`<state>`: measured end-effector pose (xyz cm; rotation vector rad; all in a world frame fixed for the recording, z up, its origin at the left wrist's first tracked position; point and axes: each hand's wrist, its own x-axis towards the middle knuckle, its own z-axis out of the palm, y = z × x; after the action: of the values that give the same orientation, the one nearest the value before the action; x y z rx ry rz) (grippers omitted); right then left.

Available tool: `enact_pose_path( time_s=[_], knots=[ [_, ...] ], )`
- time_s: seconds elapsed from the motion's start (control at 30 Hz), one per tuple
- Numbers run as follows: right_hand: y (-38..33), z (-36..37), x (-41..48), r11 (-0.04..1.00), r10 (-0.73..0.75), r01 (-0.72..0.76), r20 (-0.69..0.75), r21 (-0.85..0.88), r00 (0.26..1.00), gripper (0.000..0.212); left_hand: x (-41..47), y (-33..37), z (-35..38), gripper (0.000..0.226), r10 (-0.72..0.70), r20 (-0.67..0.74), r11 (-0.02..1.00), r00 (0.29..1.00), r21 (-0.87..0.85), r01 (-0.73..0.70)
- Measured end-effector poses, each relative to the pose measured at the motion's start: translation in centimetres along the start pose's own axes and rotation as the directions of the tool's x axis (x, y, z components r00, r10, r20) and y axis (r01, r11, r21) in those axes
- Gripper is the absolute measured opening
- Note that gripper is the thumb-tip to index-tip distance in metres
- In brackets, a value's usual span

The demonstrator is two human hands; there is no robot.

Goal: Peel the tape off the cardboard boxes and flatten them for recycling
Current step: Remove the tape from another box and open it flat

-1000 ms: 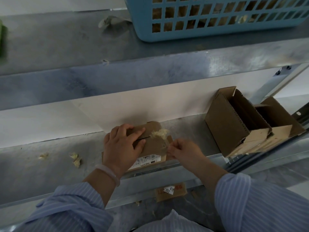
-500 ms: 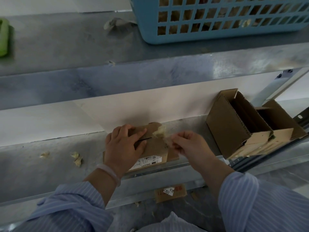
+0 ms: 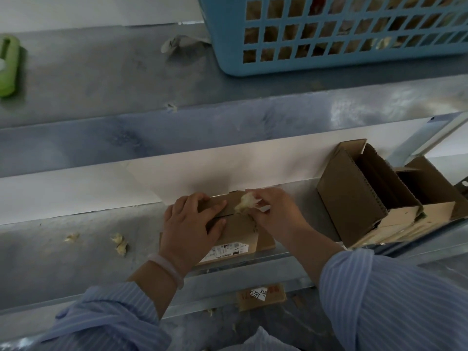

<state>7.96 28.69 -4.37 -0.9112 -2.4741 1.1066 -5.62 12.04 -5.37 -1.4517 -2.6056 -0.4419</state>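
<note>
1. Near the front edge of the grey metal surface lies a small brown cardboard box with a white printed label. Its top flaps are closed.
2. The step in hand looks like stripping tape from the top seam. It would likely go best with the box pinned flat and the tape drawn low along the seam, not straight up. That way the tape should come away whole without tearing the cardboard.
3. The left hand lies on the box top, fingers straight and spread. Its grip is apart, pressing down rather than holding.
4. The right hand has its grip clamped, thumb and fingertips pinching crumpled yellowish tape just above the seam's far end. Whether the tape is attached to the box cannot be told.
5. Farther right, two opened brown cardboard boxes stand well apart from the hands.
6. Farthest, on a raised ledge, sits a blue plastic lattice basket.
</note>
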Motion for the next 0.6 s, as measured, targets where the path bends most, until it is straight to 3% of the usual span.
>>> enact_pose_path(
  time_s=[0.1, 0.23, 0.33, 0.43, 0.6],
  knots=[
    [0.1, -0.1, 0.5, 0.983, -0.121, 0.124, 0.029, -0.136, 0.992, 0.008, 0.0, -0.1, 0.1, 0.046, 0.001, -0.014, 1.000, 1.000, -0.006, -0.001],
    [0.2, 0.0, 0.8, 0.975, -0.173, 0.172, 0.005, -0.143, 0.985, 0.012, 0.1, -0.2, 0.2, 0.045, 0.005, -0.033, 1.000, 0.999, -0.009, -0.005],
    [0.4, 0.4, 0.8, 0.990, 0.071, -0.059, -0.092, 0.124, 0.993, 0.008, 0.1, -0.2, 0.3, 0.044, 0.009, -0.045, 1.000, 0.999, -0.014, -0.010],
    [0.8, 1.1, 0.7, 0.855, 0.315, -0.258, -0.055, 0.451, 0.947, 0.006, 0.1, -0.3, 0.4, 0.043, 0.015, -0.051, 1.000, 0.999, -0.008, -0.016],
    [0.7, 1.6, 0.4, 0.780, 0.408, -0.303, -0.077, 0.547, 0.910, 0.014, 0.1, -0.4, 0.5, 0.042, 0.019, -0.054, 1.000, 0.998, -0.003, -0.019]
  ],
)
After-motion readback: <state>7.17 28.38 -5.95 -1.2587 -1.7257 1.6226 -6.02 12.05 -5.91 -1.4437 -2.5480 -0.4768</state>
